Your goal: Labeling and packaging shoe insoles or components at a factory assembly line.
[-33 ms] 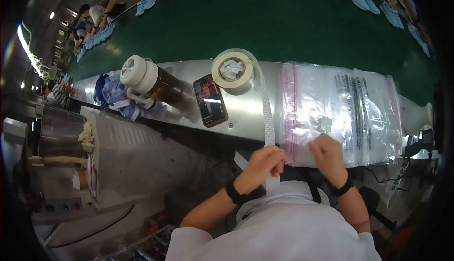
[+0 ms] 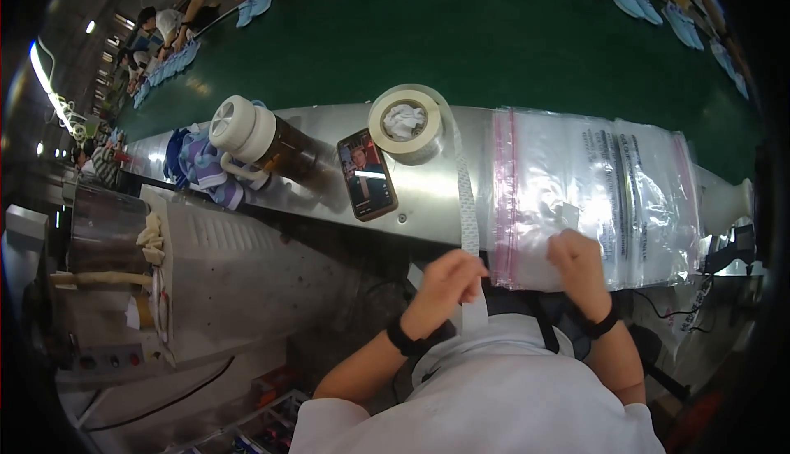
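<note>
Nothing has shifted since the earlier frame: our left hand (image 2: 444, 283) still pinches the white tape strip (image 2: 467, 207) running from the roll (image 2: 405, 123), our right hand (image 2: 576, 256) grips the clear bags (image 2: 588, 195) on the counter (image 2: 428, 199), where tugging could tear the strip.

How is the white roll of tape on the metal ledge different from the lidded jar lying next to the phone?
The white roll of tape is an open ring with crumpled paper in its core; the dark jar with a white lid is closed and solid-looking. The roll lies flat, while the jar lies tipped on its side. A strip runs from the roll down to the left hand; nothing touches the jar. Both rest on the shiny metal ledge.
</note>
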A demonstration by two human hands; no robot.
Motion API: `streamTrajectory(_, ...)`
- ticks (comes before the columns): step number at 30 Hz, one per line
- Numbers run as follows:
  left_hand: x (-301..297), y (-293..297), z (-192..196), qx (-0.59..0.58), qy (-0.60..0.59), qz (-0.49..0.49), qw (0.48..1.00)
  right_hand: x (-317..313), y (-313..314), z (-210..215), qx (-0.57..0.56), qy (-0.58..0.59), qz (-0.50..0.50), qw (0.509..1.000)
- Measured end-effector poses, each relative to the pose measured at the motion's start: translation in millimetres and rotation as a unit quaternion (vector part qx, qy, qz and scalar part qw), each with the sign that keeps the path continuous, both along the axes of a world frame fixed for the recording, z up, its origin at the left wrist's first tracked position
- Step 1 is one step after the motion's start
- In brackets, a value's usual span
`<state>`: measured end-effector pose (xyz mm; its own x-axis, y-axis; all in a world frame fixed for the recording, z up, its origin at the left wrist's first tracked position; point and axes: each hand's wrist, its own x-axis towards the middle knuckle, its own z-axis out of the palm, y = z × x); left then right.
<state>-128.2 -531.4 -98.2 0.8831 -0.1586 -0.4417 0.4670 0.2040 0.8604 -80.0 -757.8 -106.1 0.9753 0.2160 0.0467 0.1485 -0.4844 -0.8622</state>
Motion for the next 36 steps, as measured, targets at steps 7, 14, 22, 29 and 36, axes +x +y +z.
streamTrajectory(7, -36.7, 26.7, -49.2, 0.189, -0.069, 0.094, 0.975, 31.2, -137.7, 4.0, 0.262, -0.049, -0.310, 0.912)
streamTrajectory(14, -30.2, 14.1, -54.4, 0.029, 0.031, -0.086, 0.995, -41.0, -374.8, -76.8, 0.163, -0.035, -0.500, 0.850)
streamTrajectory(22, -14.8, 3.1, -19.8, -0.057, 0.099, -0.058, 0.992, -55.7, -231.9, -24.6, -0.281, -0.248, -0.398, 0.837)
streamTrajectory(29, -13.0, -7.6, -12.2, -0.044, 0.059, -0.025, 0.997, -32.5, 6.1, -0.9, 0.061, 0.053, 0.042, 0.996)
streamTrajectory(36, -8.1, -11.2, -6.8, -0.050, 0.016, -0.012, 0.999, -17.4, 30.9, 2.6, 0.316, 0.302, 0.078, 0.896)
